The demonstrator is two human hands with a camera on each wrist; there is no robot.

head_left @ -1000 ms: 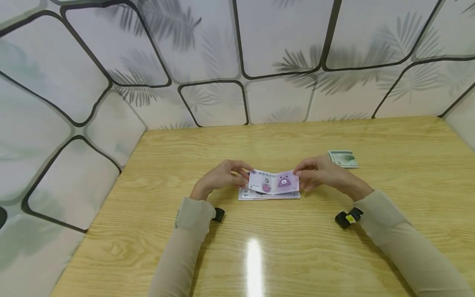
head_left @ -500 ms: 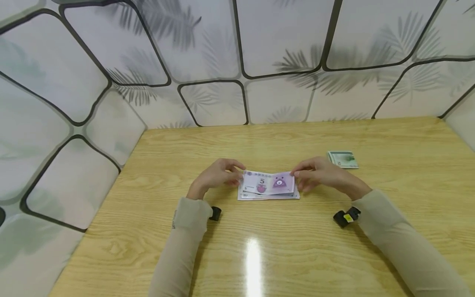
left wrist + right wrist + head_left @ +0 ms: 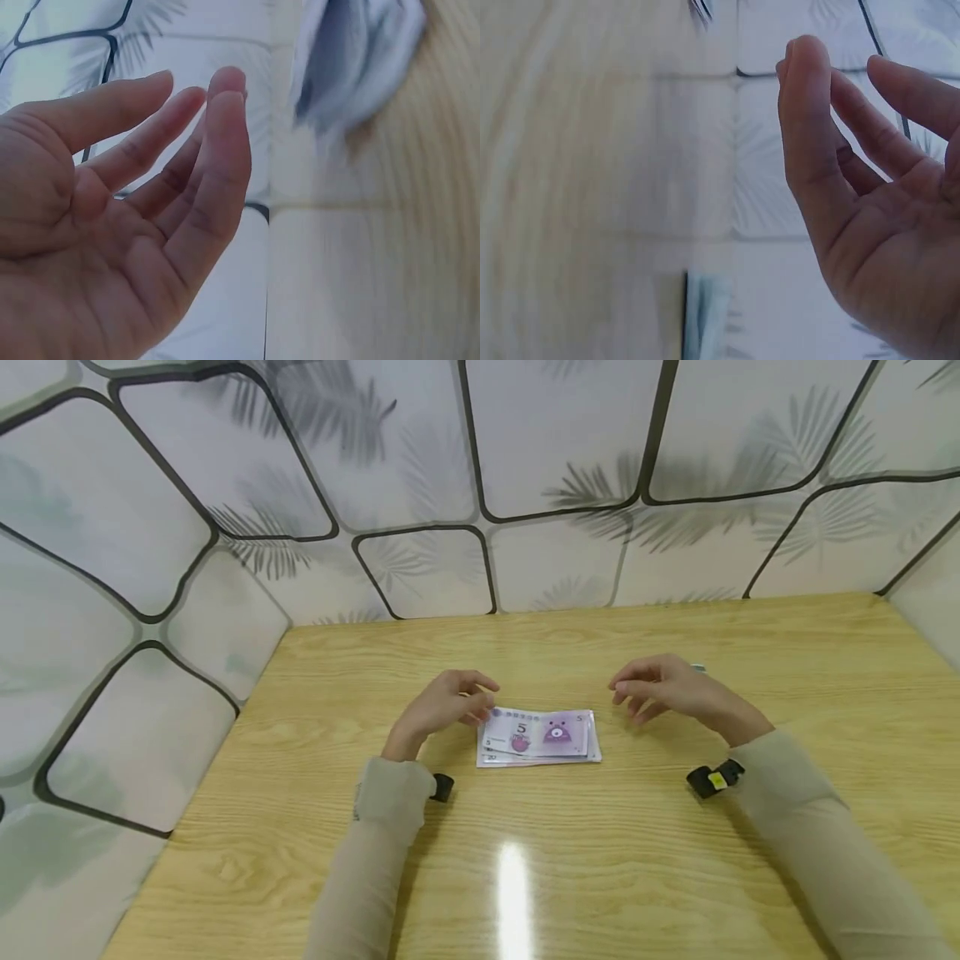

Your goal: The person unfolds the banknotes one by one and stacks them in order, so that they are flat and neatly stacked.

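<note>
A purple play banknote (image 3: 536, 732) marked 5 lies on top of a larger pale banknote (image 3: 594, 752) marked 20, both on the table. My left hand (image 3: 448, 706) hovers just off the pile's left end, fingers loosely bent and holding nothing. In the left wrist view the pile (image 3: 360, 67) is blurred, apart from the fingertips. My right hand (image 3: 675, 692) hangs above the table to the right of the pile, with nothing in its fingers. Behind it a stack of green banknotes (image 3: 698, 667) is mostly hidden in the head view; the right wrist view shows part of the green stack (image 3: 703, 315).
The wooden table (image 3: 337, 877) meets a patterned wall (image 3: 562, 560) at the back and another on the left. A black wrist camera (image 3: 715, 779) sits on the right wrist, and a second black camera (image 3: 442, 787) on the left.
The purple banknote, held at both ends before, has moved slightly left and now lies let go on the pile. My right hand has moved off to the right, covering most of the green stack.
</note>
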